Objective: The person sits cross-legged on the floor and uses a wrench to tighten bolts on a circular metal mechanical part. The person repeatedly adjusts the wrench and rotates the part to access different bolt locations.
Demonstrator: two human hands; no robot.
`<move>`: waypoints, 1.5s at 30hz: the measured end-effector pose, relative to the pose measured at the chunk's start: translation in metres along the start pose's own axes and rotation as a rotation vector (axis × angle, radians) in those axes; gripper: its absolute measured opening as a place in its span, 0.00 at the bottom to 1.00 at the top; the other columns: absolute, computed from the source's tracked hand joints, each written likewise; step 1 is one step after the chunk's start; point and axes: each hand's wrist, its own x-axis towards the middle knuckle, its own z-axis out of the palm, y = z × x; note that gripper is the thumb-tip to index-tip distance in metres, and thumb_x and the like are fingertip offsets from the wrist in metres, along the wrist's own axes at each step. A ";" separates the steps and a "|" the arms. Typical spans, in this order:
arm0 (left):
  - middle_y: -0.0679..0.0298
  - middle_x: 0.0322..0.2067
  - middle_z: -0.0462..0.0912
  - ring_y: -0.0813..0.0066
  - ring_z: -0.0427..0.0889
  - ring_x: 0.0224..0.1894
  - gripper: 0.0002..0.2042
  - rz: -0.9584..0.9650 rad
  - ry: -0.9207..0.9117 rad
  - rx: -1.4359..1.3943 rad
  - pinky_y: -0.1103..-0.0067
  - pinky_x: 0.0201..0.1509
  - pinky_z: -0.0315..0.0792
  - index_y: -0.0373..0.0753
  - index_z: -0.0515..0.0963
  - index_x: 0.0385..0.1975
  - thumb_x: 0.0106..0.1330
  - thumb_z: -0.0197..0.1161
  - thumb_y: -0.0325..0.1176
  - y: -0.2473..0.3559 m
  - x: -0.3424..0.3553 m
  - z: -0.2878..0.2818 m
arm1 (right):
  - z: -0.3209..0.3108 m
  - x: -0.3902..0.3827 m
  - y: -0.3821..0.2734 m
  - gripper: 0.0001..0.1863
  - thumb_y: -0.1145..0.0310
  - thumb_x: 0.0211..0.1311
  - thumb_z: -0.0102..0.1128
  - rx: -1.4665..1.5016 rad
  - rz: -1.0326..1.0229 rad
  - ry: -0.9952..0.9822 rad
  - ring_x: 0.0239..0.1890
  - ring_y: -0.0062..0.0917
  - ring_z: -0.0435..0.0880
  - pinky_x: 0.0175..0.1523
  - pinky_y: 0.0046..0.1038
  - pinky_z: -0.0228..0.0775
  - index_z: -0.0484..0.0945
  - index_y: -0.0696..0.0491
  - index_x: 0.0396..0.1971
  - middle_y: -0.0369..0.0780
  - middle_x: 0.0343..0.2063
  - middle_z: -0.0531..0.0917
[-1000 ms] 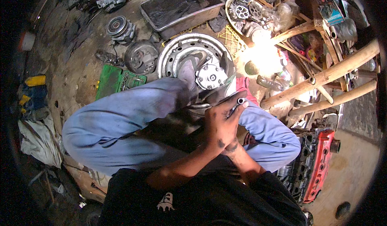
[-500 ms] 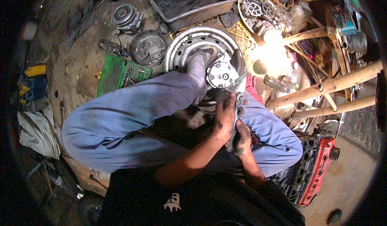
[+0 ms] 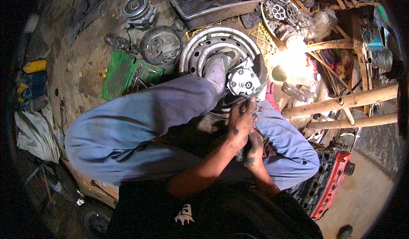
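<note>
My left hand (image 3: pixel 240 122) is closed, its fingertips near the lower edge of a round silver metal housing (image 3: pixel 240 82) with bolt holes. What those fingers pinch is mostly covered. Just below, my right hand (image 3: pixel 254 148) curls around something greyish, largely hidden by both hands. The housing leans in the middle of a silver steel wheel rim (image 3: pixel 200 43). My shod foot (image 3: pixel 215 73) rests on the rim and touches or nearly touches the housing.
An opened green socket case (image 3: pixel 117 75) lies left of the rim, below a round dark pan (image 3: pixel 161 45). Another pulley-fronted part (image 3: pixel 138 11) stands behind. A grey tray (image 3: pixel 217 13) is at the back, a bright lamp (image 3: pixel 292 60) and wooden poles (image 3: pixel 345 100) to the right, an engine head (image 3: pixel 330 183) nearer.
My left hand has turned and its fingers have curled in. The right hand has tucked in under it, covering the greyish thing more. The view has shifted slightly.
</note>
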 end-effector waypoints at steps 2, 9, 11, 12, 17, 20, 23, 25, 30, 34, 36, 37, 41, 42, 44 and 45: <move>0.65 0.26 0.81 0.85 0.66 0.16 0.14 -0.050 -0.026 0.030 0.85 0.15 0.59 0.40 0.73 0.39 0.71 0.57 0.46 0.006 0.001 -0.003 | -0.002 0.001 0.019 0.25 0.49 0.71 0.48 -0.148 -0.157 0.018 0.24 0.21 0.76 0.30 0.25 0.66 0.75 0.60 0.43 0.37 0.26 0.78; 0.64 0.24 0.78 0.84 0.66 0.15 0.18 -0.196 -0.128 0.184 0.84 0.14 0.60 0.40 0.73 0.40 0.70 0.56 0.51 0.043 0.008 -0.034 | 0.066 -0.013 0.002 0.23 0.48 0.73 0.45 0.098 0.036 0.069 0.20 0.21 0.75 0.27 0.24 0.67 0.75 0.56 0.41 0.36 0.20 0.77; 0.69 0.21 0.72 0.83 0.68 0.18 0.17 -0.218 -0.099 0.317 0.83 0.17 0.62 0.40 0.74 0.36 0.69 0.58 0.51 0.057 0.005 -0.035 | 0.075 -0.009 0.014 0.25 0.47 0.73 0.44 0.068 -0.028 0.068 0.24 0.21 0.74 0.32 0.25 0.67 0.75 0.57 0.40 0.36 0.23 0.77; 0.69 0.21 0.73 0.83 0.69 0.18 0.19 -0.209 -0.059 0.402 0.83 0.17 0.62 0.40 0.75 0.36 0.68 0.59 0.52 0.062 0.003 -0.036 | 0.081 -0.009 0.019 0.26 0.46 0.73 0.43 0.048 -0.057 0.057 0.27 0.20 0.74 0.35 0.25 0.67 0.75 0.58 0.39 0.36 0.25 0.77; 0.68 0.20 0.72 0.83 0.68 0.17 0.25 -0.151 -0.092 0.690 0.81 0.17 0.62 0.39 0.75 0.37 0.66 0.57 0.60 0.060 0.016 -0.030 | 0.087 0.000 0.048 0.29 0.43 0.71 0.48 0.427 0.094 0.106 0.37 0.21 0.73 0.45 0.25 0.66 0.76 0.58 0.48 0.38 0.35 0.77; 0.60 0.23 0.75 0.71 0.76 0.24 0.30 -0.143 0.039 0.512 0.73 0.32 0.73 0.29 0.76 0.41 0.70 0.52 0.58 0.029 0.013 -0.013 | 0.037 -0.004 0.052 0.30 0.43 0.71 0.46 0.172 0.183 0.088 0.28 0.23 0.74 0.34 0.26 0.67 0.74 0.61 0.45 0.39 0.29 0.76; 0.63 0.25 0.76 0.73 0.73 0.22 0.27 0.140 0.187 0.360 0.74 0.30 0.70 0.33 0.76 0.43 0.67 0.57 0.57 -0.025 0.037 -0.016 | 0.006 -0.007 0.026 0.32 0.41 0.72 0.38 0.205 0.316 -0.135 0.14 0.24 0.72 0.16 0.28 0.64 0.71 0.60 0.32 0.37 0.15 0.73; 0.65 0.28 0.76 0.76 0.72 0.24 0.24 -0.110 0.087 0.309 0.75 0.31 0.69 0.37 0.76 0.43 0.63 0.63 0.54 -0.002 0.023 0.000 | 0.009 -0.007 0.014 0.34 0.39 0.72 0.35 -0.021 0.243 -0.079 0.12 0.25 0.69 0.16 0.29 0.64 0.70 0.60 0.33 0.38 0.14 0.72; 0.73 0.28 0.74 0.81 0.68 0.23 0.21 -0.230 -0.007 0.128 0.77 0.23 0.63 0.43 0.76 0.43 0.55 0.74 0.47 0.004 0.026 0.009 | -0.048 0.003 0.077 0.30 0.54 0.66 0.50 -0.789 0.010 -0.098 0.40 0.35 0.77 0.41 0.36 0.73 0.63 0.65 0.57 0.47 0.37 0.77; 0.80 0.12 0.59 0.87 0.51 0.08 0.13 -0.376 0.097 0.131 0.83 0.10 0.47 0.50 0.71 0.26 0.57 0.71 0.42 -0.015 0.039 0.013 | -0.054 -0.015 0.053 0.35 0.66 0.59 0.55 -1.454 -0.463 -0.157 0.47 0.42 0.74 0.53 0.37 0.69 0.56 0.62 0.65 0.50 0.48 0.73; 0.80 0.12 0.59 0.88 0.51 0.09 0.12 -0.527 0.091 0.057 0.84 0.11 0.47 0.50 0.71 0.23 0.56 0.70 0.40 -0.026 0.046 0.008 | -0.059 -0.016 0.038 0.43 0.73 0.51 0.58 -1.553 -0.425 -0.265 0.54 0.46 0.69 0.60 0.40 0.63 0.50 0.65 0.67 0.52 0.55 0.69; 0.80 0.12 0.59 0.87 0.52 0.10 0.11 -0.439 0.085 0.015 0.84 0.11 0.47 0.50 0.71 0.23 0.56 0.70 0.39 -0.019 0.040 0.014 | -0.061 -0.015 0.031 0.45 0.75 0.49 0.58 -1.559 -0.391 -0.287 0.56 0.47 0.68 0.63 0.41 0.61 0.48 0.66 0.68 0.53 0.57 0.67; 0.73 0.18 0.66 0.82 0.60 0.14 0.07 -0.251 0.139 -0.073 0.79 0.16 0.56 0.46 0.72 0.26 0.54 0.66 0.33 -0.012 0.027 0.034 | -0.083 -0.009 0.018 0.39 0.78 0.53 0.54 -1.435 -0.640 -0.242 0.54 0.48 0.70 0.62 0.43 0.61 0.52 0.67 0.67 0.53 0.54 0.72; 0.71 0.20 0.69 0.80 0.63 0.16 0.07 -0.246 0.169 -0.088 0.77 0.18 0.59 0.44 0.72 0.26 0.52 0.64 0.31 -0.013 0.028 0.035 | -0.087 -0.004 0.013 0.38 0.79 0.54 0.54 -1.398 -0.595 -0.240 0.53 0.48 0.71 0.61 0.43 0.61 0.53 0.67 0.66 0.53 0.54 0.73; 0.73 0.19 0.66 0.81 0.61 0.15 0.07 -0.292 0.131 -0.188 0.78 0.17 0.56 0.45 0.71 0.26 0.55 0.64 0.33 -0.020 0.030 0.032 | -0.099 0.008 0.007 0.35 0.79 0.56 0.54 -1.459 -0.626 -0.279 0.50 0.45 0.73 0.59 0.42 0.62 0.56 0.67 0.65 0.52 0.51 0.74; 0.74 0.18 0.65 0.82 0.59 0.14 0.07 -0.315 0.113 -0.235 0.79 0.16 0.54 0.46 0.70 0.25 0.56 0.63 0.33 -0.024 0.033 0.030 | -0.106 0.015 0.005 0.34 0.79 0.57 0.54 -1.488 -0.641 -0.298 0.49 0.44 0.74 0.58 0.42 0.62 0.57 0.67 0.65 0.52 0.49 0.75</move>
